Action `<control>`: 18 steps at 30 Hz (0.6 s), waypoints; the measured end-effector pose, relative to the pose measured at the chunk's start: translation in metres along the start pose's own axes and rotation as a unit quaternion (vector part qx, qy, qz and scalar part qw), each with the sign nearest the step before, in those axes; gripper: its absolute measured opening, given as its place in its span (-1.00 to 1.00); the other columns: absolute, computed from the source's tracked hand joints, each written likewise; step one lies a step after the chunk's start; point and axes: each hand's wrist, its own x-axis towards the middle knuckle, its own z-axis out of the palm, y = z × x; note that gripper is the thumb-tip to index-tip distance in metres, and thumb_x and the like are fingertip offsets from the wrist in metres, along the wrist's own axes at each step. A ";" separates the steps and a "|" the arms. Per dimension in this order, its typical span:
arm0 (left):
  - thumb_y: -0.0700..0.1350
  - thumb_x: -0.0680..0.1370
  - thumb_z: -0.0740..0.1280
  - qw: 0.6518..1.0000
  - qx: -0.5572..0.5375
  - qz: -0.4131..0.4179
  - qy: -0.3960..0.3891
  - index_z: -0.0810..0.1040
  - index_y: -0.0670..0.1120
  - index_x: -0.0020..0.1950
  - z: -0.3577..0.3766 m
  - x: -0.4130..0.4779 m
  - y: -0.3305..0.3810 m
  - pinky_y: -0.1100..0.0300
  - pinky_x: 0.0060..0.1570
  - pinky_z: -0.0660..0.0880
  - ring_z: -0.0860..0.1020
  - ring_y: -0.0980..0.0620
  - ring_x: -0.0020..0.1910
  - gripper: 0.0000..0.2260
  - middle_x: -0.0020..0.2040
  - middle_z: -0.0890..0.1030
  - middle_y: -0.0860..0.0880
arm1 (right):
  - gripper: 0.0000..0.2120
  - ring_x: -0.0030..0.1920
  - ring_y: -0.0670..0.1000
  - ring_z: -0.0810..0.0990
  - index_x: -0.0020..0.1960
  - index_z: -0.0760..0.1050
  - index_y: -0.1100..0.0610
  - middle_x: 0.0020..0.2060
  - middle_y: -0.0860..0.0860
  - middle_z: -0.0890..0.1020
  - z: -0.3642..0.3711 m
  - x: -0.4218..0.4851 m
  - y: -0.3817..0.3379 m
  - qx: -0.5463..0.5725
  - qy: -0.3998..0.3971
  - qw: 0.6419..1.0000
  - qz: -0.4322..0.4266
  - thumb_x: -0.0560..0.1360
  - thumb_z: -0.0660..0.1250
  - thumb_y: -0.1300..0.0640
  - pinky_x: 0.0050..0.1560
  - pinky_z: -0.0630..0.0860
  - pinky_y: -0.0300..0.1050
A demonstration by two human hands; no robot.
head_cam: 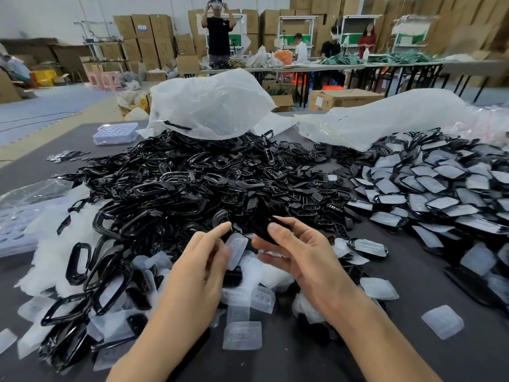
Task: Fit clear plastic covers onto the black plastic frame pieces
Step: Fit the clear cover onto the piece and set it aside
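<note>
- Clear plastic cover sits just below the middle of the frame, upright, pinched in the fingers of the left hand, whose index finger is stretched out above it.
- Right beside it, the right hand grips a black frame piece between thumb and fingertips. The piece is blurred, so its shape is hard to read.
- Cover and frame piece are close together, and I cannot tell whether they touch.
- Under both hands, loose clear covers lie scattered over the dark table, mixed with black frames.
- Behind the hands, a big heap of black frames fills the centre.
- On the right, a spread of covered frames lies overlapping.
- Further back, two crumpled plastic bags rest at the table's far edge.
- Upper left, a clear tray box sits on the table.
- At the top of the frame, a person in a black shirt stands among stacked cardboard boxes.
</note>
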 end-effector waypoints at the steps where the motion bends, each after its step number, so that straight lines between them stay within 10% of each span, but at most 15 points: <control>1: 0.02 0.59 0.20 0.998 -0.053 -0.017 -0.005 0.41 0.21 0.34 0.003 -0.001 0.003 0.37 -0.10 0.47 0.58 0.09 -0.14 -0.69 -0.09 0.54 0.14 | -0.83 0.10 0.10 0.72 0.03 0.72 0.02 0.07 0.13 0.73 0.002 -0.001 0.002 0.003 -0.020 1.000 0.007 0.46 0.48 0.04 0.00 0.65 -0.12; 6: -0.12 0.65 0.25 0.979 -0.179 -0.056 -0.073 0.54 0.12 0.08 0.012 -0.005 0.013 -0.14 -0.06 0.57 0.57 -0.06 -0.20 -0.85 -0.24 0.54 0.07 | -0.70 0.17 0.12 0.70 0.16 0.67 0.11 0.12 0.16 0.72 0.005 -0.002 0.008 -0.008 -0.060 0.998 0.012 0.47 0.47 0.02 0.11 0.62 -0.13; 12: -0.29 0.66 0.21 0.965 -0.240 -0.080 -0.071 0.64 0.07 0.15 0.008 -0.003 0.011 0.11 0.02 0.57 0.63 0.06 -0.12 -0.69 -0.15 0.67 -0.06 | -0.77 0.05 0.06 0.72 0.10 0.69 0.16 0.00 0.18 0.73 0.004 -0.003 -0.001 0.080 -0.081 0.993 0.022 0.50 0.45 0.09 0.06 0.61 -0.17; 18: 0.05 0.46 0.38 0.971 -0.230 -0.062 -0.032 0.68 0.15 -0.02 0.011 -0.002 0.014 0.30 -0.21 0.55 0.60 0.06 -0.26 -0.86 -0.23 0.67 -0.06 | -0.81 0.04 0.05 0.73 0.08 0.69 0.17 -0.04 0.17 0.73 0.005 -0.004 -0.002 0.118 -0.096 0.987 0.050 0.52 0.44 0.13 0.14 0.62 -0.07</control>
